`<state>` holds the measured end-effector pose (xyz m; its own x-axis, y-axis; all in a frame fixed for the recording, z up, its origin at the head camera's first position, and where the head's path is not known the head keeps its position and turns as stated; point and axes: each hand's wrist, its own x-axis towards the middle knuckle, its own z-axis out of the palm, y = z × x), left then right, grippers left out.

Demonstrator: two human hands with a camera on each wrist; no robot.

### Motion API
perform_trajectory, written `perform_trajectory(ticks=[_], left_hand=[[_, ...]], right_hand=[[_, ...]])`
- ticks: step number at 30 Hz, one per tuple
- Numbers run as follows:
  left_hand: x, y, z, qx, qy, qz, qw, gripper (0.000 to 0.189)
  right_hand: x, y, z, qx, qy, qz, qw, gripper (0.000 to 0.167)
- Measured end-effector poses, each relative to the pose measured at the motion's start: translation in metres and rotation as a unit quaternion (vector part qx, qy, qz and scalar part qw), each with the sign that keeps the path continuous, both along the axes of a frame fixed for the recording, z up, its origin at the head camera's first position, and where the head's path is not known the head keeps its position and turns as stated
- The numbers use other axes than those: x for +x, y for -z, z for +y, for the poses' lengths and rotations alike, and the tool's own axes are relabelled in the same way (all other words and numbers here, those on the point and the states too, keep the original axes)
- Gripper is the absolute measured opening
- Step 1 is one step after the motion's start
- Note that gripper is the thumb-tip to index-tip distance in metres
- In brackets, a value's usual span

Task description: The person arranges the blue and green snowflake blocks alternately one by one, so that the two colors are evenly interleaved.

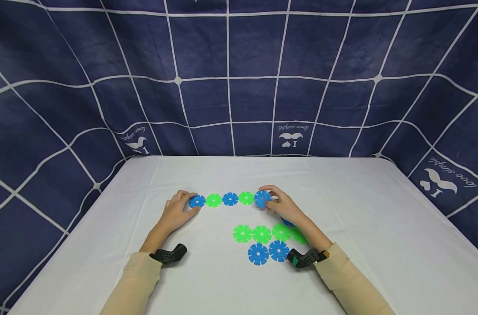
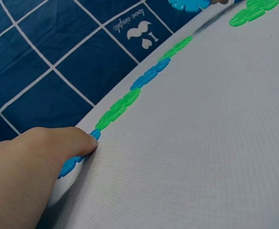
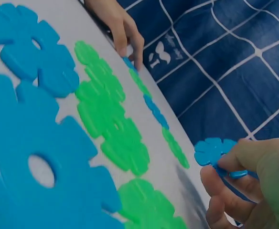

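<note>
On the white tabletop, notched plastic interlocking discs form a row: a blue disc [image 1: 197, 201] at the left end, a green disc [image 1: 214, 201], a blue disc [image 1: 230, 199] and a green disc [image 1: 246, 198]. My left hand [image 1: 178, 211] holds the left-end disc between thumb and fingers, the thumb [image 2: 84, 142] at its near edge. My right hand [image 1: 284, 205] pinches another blue disc [image 1: 261, 199] at the row's right end. In the right wrist view this pinched disc [image 3: 211, 151] is tilted and raised above the table.
Nearer me lie several loose green discs [image 1: 262, 235] in a line, with two blue discs [image 1: 258, 254] in front. Another blue disc [image 1: 287, 222] is partly hidden under my right wrist. A dark blue gridded cloth [image 1: 250, 100] hangs behind the white table [image 1: 207, 280].
</note>
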<state>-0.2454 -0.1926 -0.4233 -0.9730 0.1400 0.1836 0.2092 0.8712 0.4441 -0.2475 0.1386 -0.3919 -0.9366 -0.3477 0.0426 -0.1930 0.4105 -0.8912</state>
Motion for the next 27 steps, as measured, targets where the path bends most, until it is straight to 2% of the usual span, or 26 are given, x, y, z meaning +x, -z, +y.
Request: perform_trajectory(ticks=[4, 13, 20, 27], left_hand=[[0.0, -0.001, 0.0, 0.0, 0.0, 0.0, 1.0, 0.054], [0.0, -0.001, 0.001, 0.0, -0.001, -0.003, 1.0, 0.055], [0.001, -0.001, 0.0, 0.0, -0.003, -0.001, 1.0, 0.054], [0.0, 0.0, -0.001, 0.001, 0.001, 0.0, 1.0, 0.055]], right_hand=[[-0.003, 0.006, 0.002, 0.017, 0.038, -0.003, 0.9991, 0.05], [-0.009, 0.023, 0.001, 0.099, 0.078, 0.079, 0.9888, 0.047], [-0.006, 0.026, 0.003, 0.203, 0.081, 0.16, 0.9627, 0.048], [-0.005, 0.028, 0.004, 0.262, 0.068, 0.181, 0.9456, 0.047]])
